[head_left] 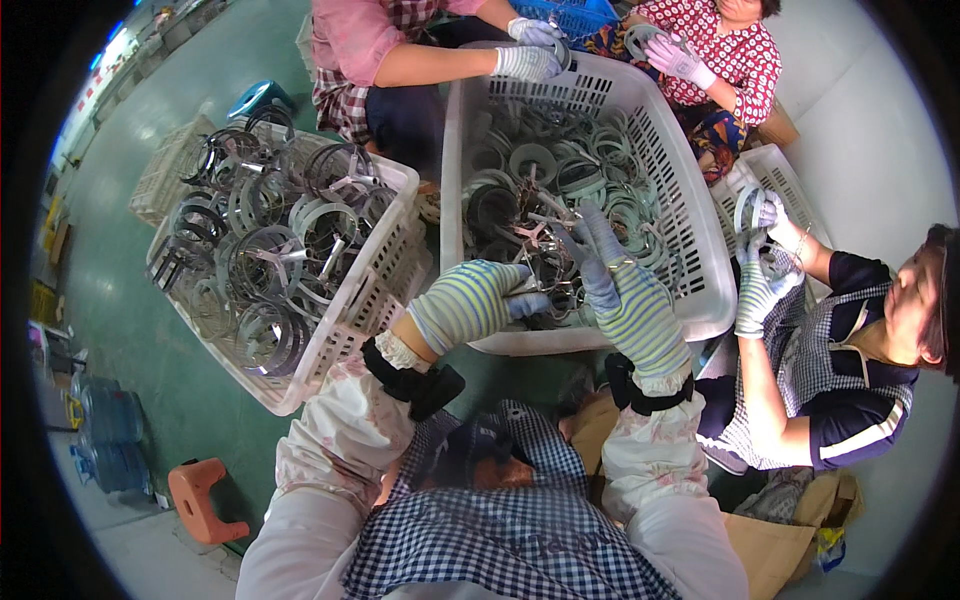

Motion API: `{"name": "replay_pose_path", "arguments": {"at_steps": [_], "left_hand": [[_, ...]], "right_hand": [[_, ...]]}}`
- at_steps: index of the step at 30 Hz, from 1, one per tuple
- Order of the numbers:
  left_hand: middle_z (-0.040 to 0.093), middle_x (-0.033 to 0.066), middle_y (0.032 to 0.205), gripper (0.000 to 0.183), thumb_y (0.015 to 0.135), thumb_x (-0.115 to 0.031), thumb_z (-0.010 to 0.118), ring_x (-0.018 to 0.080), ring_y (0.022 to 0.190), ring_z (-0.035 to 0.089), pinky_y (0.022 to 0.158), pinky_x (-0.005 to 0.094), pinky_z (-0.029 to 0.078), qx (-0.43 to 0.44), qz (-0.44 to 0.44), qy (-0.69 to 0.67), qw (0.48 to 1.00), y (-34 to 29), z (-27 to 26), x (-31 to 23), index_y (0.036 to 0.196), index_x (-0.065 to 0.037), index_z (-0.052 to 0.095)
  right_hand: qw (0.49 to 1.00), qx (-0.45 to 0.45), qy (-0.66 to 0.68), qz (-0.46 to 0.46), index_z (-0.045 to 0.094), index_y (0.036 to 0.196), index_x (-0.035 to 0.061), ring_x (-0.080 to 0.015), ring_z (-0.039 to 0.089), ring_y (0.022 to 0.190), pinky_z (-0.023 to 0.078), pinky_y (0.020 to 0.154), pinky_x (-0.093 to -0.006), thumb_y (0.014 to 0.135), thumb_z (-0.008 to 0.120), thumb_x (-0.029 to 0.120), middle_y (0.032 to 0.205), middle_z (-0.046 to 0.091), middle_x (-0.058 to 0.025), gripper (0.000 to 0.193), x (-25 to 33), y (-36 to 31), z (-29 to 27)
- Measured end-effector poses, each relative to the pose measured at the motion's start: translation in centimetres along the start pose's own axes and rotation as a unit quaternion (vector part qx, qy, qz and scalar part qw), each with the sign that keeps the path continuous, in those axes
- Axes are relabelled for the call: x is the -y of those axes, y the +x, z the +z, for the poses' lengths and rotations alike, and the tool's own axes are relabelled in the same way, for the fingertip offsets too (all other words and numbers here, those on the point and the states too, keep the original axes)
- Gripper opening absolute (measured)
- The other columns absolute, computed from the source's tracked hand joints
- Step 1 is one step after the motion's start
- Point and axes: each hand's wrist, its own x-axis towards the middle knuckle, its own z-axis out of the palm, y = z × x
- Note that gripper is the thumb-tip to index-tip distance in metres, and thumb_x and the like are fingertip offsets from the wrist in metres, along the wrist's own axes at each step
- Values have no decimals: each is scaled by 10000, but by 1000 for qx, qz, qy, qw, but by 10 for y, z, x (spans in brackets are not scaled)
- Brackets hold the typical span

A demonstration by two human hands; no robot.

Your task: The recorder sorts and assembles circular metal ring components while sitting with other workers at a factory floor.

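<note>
Both my hands wear striped grey-and-yellow gloves and are over the near end of the big white basket [712, 270], which is full of round grey metal rings [532, 162] and shiny metal pieces. My left hand [468, 305] is closed, thumb and fingers together over the near rim; anything in the grip is too hidden to make out. To its right, my right hand [632, 295] is open, its fingers stretched forward over the rings. Its fingertips are beside bright metal stems; whether they touch them I cannot tell.
On the left stands another white basket [385, 265] heaped with hoops bearing metal stems. Three co-workers with gloved hands holding rings sit around the far and right sides. An orange stool [195, 500] and blue water jugs [110, 430] are at lower left.
</note>
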Motion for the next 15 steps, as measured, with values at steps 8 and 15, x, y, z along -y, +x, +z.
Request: {"name": "replay_pose_path", "arguments": {"at_steps": [8,15], "left_hand": [[661,192,827,267,900,-294,624,399,824,639,719,447,501,-8,-71,-26,997,2,6,-17,975,-38,624],[658,200,829,230,848,-238,624,412,851,635,728,452,511,-69,-44,-26,996,0,8,-10,974,-45,618]], "right_hand": [[963,-81,-245,-79,363,1429,20,-367,498,1265,243,1133,-560,952,524,473,1307,584,-150,678,-15,-16,15],[970,-101,-200,-94,595,1207,15,-327,600,1096,270,1123,-554,802,725,447,1131,661,-152,607,-16,1,48]]}}
